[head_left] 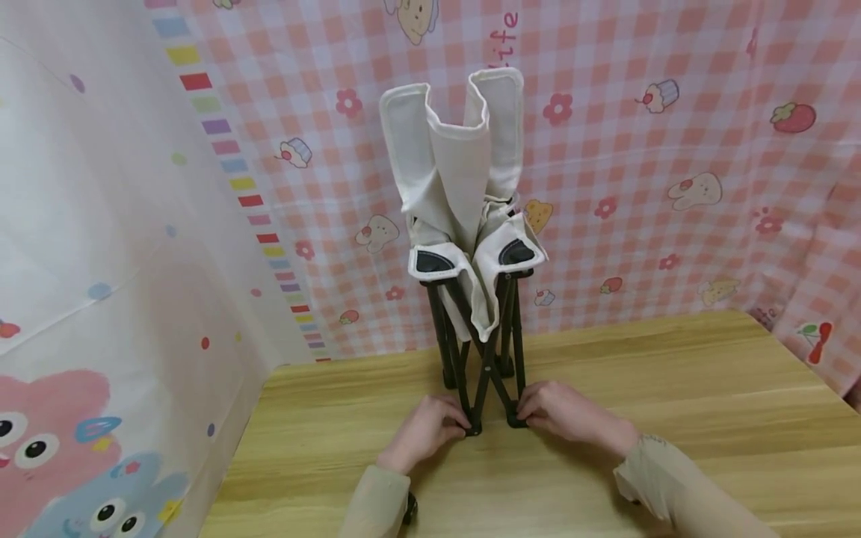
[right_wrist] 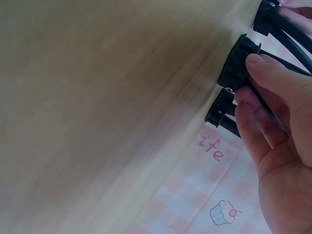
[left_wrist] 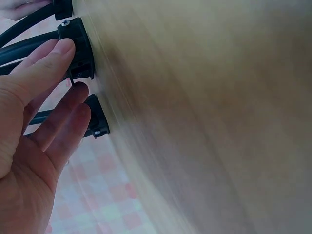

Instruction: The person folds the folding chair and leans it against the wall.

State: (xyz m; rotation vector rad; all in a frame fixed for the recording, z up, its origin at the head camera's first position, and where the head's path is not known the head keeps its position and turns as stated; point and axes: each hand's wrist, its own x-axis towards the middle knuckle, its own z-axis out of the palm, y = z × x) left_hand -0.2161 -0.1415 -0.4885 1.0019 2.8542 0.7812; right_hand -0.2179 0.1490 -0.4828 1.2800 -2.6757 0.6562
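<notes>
A small folding chair (head_left: 460,164) with off-white fabric and dark crossed legs stands upright, partly folded, on the wooden table. My left hand (head_left: 428,431) pinches the foot of its front left leg (head_left: 474,430). In the left wrist view the thumb of my left hand (left_wrist: 34,97) lies on the black plastic foot (left_wrist: 80,48). At the front right foot (head_left: 518,421), my right hand (head_left: 561,409) grips with thumb and fingers. The right wrist view has my right hand (right_wrist: 280,112) around that black foot (right_wrist: 236,63). The rear feet stand farther back.
The wooden table (head_left: 673,403) spreads out around the chair. Behind it hangs a pink checked cloth (head_left: 605,172) with cartoon prints. A white cloth (head_left: 155,224) with printed figures covers the left side.
</notes>
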